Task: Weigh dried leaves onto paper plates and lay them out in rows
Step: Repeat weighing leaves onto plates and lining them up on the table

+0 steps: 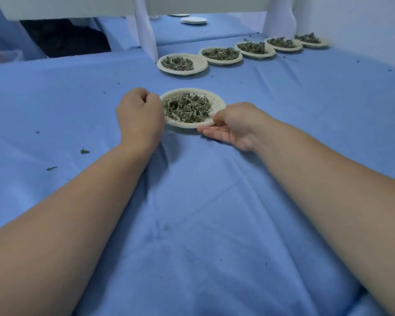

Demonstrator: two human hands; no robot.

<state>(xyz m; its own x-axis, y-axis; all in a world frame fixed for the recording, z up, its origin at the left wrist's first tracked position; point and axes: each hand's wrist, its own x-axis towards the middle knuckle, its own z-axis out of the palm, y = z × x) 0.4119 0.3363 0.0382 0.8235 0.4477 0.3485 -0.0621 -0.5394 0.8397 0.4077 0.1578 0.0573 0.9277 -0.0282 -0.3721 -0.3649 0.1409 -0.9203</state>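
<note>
A cream paper plate (218,101) heaped with dried green leaves (187,107) lies on the blue cloth (192,213) in the middle of the view. My left hand (140,115) curls against the plate's left rim, fingers bent inward. My right hand (232,126) pinches the plate's near right rim, thumb on top and fingers under it. Behind, a row of several filled plates runs from the nearest one (201,62) away to the right, ending at the farthest plate (323,43).
A white post (146,28) stands just left of the row, another white post (279,17) at the back right. A stack of empty white plates (193,20) sits far back. Loose leaf bits (84,151) dot the cloth at left. A white wall (363,23) borders the right.
</note>
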